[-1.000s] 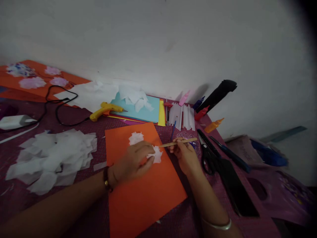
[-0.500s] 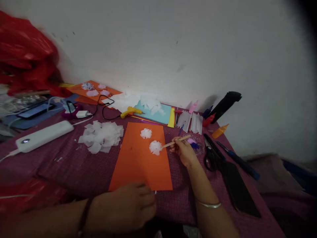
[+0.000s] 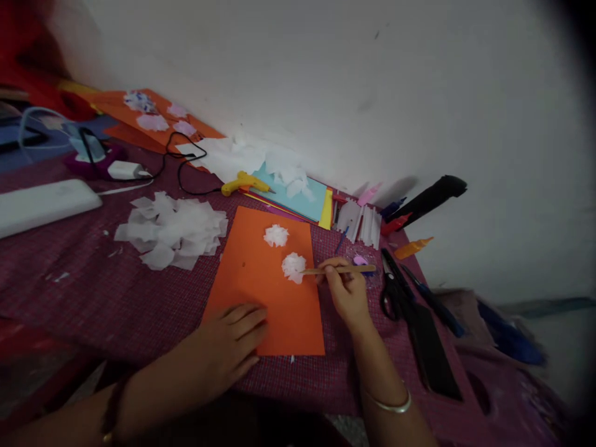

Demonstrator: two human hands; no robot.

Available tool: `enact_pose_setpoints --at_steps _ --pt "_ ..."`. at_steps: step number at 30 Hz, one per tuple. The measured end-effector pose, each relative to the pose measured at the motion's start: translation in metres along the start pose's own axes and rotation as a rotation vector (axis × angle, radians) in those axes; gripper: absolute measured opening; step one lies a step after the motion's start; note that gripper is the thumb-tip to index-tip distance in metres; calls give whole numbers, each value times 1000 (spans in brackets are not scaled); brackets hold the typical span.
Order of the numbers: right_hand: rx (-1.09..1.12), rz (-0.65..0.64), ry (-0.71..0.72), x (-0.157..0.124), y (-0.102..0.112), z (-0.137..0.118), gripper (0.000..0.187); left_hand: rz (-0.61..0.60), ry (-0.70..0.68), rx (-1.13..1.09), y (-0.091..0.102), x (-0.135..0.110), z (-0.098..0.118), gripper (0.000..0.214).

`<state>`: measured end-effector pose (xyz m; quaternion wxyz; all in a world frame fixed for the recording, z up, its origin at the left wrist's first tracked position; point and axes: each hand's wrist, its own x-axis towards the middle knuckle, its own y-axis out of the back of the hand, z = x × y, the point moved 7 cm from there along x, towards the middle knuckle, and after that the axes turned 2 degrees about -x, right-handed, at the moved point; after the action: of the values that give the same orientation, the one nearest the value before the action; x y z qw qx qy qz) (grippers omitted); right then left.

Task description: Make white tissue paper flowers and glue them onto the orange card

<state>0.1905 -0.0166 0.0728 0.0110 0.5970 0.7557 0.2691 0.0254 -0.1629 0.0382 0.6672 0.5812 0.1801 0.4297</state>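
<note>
An orange sheet of paper [image 3: 261, 292] lies in front of me with two white tissue-paper flowers on it, an upper flower [image 3: 276, 235] and a lower flower [image 3: 293, 267]. My right hand [image 3: 347, 288] pinches a thin wooden stick [image 3: 351, 269]. The stick's tip touches or nearly touches the right edge of the lower flower. Fingers stretched out, my left hand [image 3: 228, 344] rests on the sheet's lower left part. Left of the sheet is a pile of white tissue-paper pieces [image 3: 174, 230].
Behind the sheet are a yellow glue gun [image 3: 244, 183] and stacked coloured paper [image 3: 307, 202]. Glue sticks [image 3: 370, 226], scissors [image 3: 390, 295] and an orange tube [image 3: 412, 248] lie at the right. A white power bank [image 3: 46, 205] is at left, and orange paper with pink flowers [image 3: 153, 121] lies behind it.
My left hand has moved up onto the orange sheet and its fingers have straightened. The stick in my right hand has turned closer to level. The camera view has shifted and tilted.
</note>
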Motion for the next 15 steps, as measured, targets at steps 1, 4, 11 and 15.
enact_pose_setpoints --at_steps 1,4,11,15 --pt "-16 3 -4 -1 -1 1 16 6 -8 -8 0 0 0 31" --pt "-41 6 -10 -4 -5 4 13 -6 -30 -19 0 -2 -2 32" --pt "-143 23 45 -7 -11 -4 14 -84 -212 -53 25 13 -15 19" --pt "-186 75 55 -14 -5 -6 17 -118 -325 -39 26 25 -29 25"
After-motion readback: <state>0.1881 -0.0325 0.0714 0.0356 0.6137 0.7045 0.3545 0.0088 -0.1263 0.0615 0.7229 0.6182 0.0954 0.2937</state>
